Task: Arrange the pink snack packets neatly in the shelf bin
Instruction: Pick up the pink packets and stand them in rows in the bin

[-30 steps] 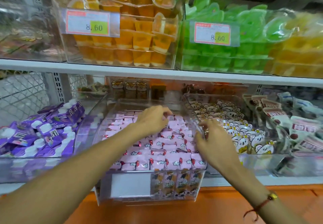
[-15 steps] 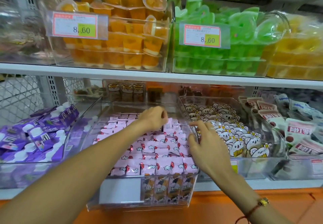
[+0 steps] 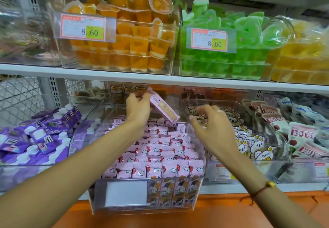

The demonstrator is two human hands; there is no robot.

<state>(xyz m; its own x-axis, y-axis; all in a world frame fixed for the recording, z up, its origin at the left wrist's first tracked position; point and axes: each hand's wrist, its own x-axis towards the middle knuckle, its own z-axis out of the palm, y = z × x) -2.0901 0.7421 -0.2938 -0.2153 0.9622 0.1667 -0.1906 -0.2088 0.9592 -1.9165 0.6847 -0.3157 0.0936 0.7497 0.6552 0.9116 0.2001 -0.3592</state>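
Observation:
A clear shelf bin (image 3: 199, 188) on the lower shelf holds several pink snack packets (image 3: 160, 149) in tight rows. My left hand (image 3: 138, 108) is raised over the back of the bin and grips a stack of pink packets (image 3: 164, 109), which tilts down to the right. To the right of that stack my right hand (image 3: 213, 124) hovers above the bin's right wall with its fingers loosely curled, holding nothing.
A bin of purple pouches (image 3: 35, 135) stands to the left, and a bin of white bear packets (image 3: 249, 138) to the right. The white shelf board (image 3: 178, 80) hangs low over the bins, carrying orange jelly cups (image 3: 124, 37) and green jelly cups (image 3: 240, 46).
My left hand has lifted from the packets in the bin with a stack of pink packets. My right hand rose off the bin's right edge.

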